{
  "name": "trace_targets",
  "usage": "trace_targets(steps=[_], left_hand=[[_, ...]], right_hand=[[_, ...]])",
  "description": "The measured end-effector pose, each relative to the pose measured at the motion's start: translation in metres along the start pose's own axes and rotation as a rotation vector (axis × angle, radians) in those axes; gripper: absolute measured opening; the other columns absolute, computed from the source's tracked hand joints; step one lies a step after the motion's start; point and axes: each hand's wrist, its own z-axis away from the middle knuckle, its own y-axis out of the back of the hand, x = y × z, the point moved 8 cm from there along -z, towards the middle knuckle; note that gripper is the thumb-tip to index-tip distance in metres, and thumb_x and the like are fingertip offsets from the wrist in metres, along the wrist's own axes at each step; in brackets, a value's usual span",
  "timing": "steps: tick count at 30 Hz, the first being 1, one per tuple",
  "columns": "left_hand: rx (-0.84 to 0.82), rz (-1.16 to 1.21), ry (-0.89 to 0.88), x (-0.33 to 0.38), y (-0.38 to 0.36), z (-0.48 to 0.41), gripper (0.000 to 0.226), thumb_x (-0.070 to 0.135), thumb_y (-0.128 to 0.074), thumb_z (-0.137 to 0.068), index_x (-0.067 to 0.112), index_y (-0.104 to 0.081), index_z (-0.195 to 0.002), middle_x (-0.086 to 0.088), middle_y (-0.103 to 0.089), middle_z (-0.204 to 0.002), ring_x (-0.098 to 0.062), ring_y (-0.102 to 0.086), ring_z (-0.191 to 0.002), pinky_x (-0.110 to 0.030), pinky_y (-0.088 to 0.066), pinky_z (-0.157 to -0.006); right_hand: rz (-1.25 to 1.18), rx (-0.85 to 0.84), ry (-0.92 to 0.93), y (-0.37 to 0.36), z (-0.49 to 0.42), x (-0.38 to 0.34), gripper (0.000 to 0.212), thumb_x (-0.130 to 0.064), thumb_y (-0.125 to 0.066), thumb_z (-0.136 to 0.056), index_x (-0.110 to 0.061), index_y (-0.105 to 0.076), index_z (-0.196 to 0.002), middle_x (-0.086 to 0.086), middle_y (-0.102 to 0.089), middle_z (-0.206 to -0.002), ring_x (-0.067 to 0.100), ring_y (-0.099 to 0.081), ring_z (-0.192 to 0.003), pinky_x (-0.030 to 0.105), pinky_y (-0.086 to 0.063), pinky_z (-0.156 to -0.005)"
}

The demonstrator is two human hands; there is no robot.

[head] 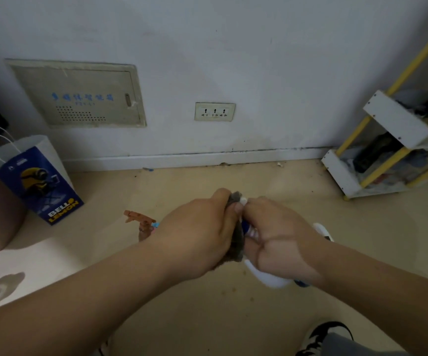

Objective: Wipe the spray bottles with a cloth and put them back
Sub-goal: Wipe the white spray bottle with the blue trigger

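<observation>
- Wiping was midway: the left hand (202, 232) clutched a grey cloth (236, 244) against the white spray bottle (269, 278), which the right hand (279, 242) gripped.
- Brown-triggered bottle (141, 220) at left seemingly awaited its turn.

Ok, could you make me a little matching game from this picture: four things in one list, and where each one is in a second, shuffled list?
Things:
1. cloth
2. spray bottle
3. paper bag
4. socket

Places:
A. on the wall
B. held in the right hand
C. standing on the floor, far left
D. held in the left hand

Pairs: 1-D, 2-B, 3-C, 4-A.
</observation>
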Motion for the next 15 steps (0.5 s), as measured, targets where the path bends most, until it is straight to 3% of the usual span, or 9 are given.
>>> trace_targets(steps=[2,5,7,8,10,12,15], left_hand=[[-0.054,-0.025,0.004,0.001,0.0,-0.002,0.033,0.049,-0.028,-0.108,0.026,-0.049,-0.098,0.0,-0.065,-0.087,-0.023,-0.061,-0.082,-0.045,-0.051,-0.081],[-0.091,0.01,0.006,0.0,-0.002,-0.005,0.034,0.047,-0.028,-0.109,0.025,-0.054,-0.105,-0.001,-0.068,-0.094,-0.024,-0.062,-0.087,-0.045,-0.051,-0.086],[-0.069,0.053,0.0,-0.001,-0.005,-0.008,0.034,0.046,-0.029,-0.11,0.033,-0.052,-0.132,0.0,-0.071,-0.11,-0.022,-0.065,-0.098,-0.038,-0.051,-0.091],[-0.056,0.057,0.0,-0.001,-0.006,-0.009,0.041,0.046,-0.028,-0.11,0.037,-0.041,-0.148,0.0,-0.071,-0.118,-0.02,-0.064,-0.103,-0.035,-0.05,-0.092],[-0.024,0.03,-0.023,0.0,-0.008,-0.009,0.049,0.046,-0.028,-0.11,0.042,-0.02,-0.158,0.003,-0.07,-0.112,-0.015,-0.065,-0.094,-0.035,-0.052,-0.086],[-0.017,0.002,-0.039,0.0,-0.008,-0.006,0.041,0.044,-0.028,-0.11,0.043,-0.028,-0.151,0.007,-0.066,-0.091,-0.01,-0.063,-0.077,-0.034,-0.055,-0.073],[-0.072,0.064,0.019,-0.008,-0.007,0.0,0.025,0.043,-0.029,-0.11,0.037,-0.053,-0.113,0.004,-0.068,-0.083,-0.011,-0.067,-0.071,-0.032,-0.058,-0.067]], right_hand=[[0.106,-0.048,0.058,-0.003,0.006,-0.015,0.016,-0.036,-0.056,-0.09,-0.026,-0.05,-0.101,-0.003,-0.054,-0.109,0.02,-0.053,-0.1,0.025,-0.04,-0.078],[0.144,-0.084,0.035,-0.002,0.004,-0.016,0.019,-0.037,-0.053,-0.092,-0.026,-0.054,-0.108,-0.003,-0.055,-0.11,0.022,-0.053,-0.101,0.028,-0.04,-0.08],[0.115,-0.089,-0.003,0.003,0.0,-0.009,0.007,-0.037,-0.053,-0.094,-0.033,-0.047,-0.093,-0.009,-0.052,-0.097,0.018,-0.052,-0.089,0.028,-0.04,-0.074],[0.072,-0.085,-0.047,0.005,-0.003,-0.001,0.012,-0.038,-0.053,-0.094,-0.035,-0.045,-0.087,-0.011,-0.052,-0.091,0.017,-0.053,-0.085,0.029,-0.043,-0.071],[-0.074,-0.029,-0.141,0.013,-0.007,0.023,0.018,-0.043,-0.058,-0.095,-0.035,-0.048,-0.083,-0.009,-0.056,-0.085,0.015,-0.056,-0.078,0.03,-0.047,-0.067],[-0.18,0.05,-0.202,0.018,-0.009,0.046,0.023,-0.047,-0.064,-0.094,-0.035,-0.051,-0.079,-0.008,-0.056,-0.08,0.014,-0.054,-0.073,0.028,-0.042,-0.062],[-0.229,0.08,-0.239,0.016,-0.008,0.068,0.021,-0.042,-0.069,-0.093,-0.027,-0.056,-0.086,-0.004,-0.059,-0.088,0.017,-0.057,-0.08,0.026,-0.044,-0.065]])
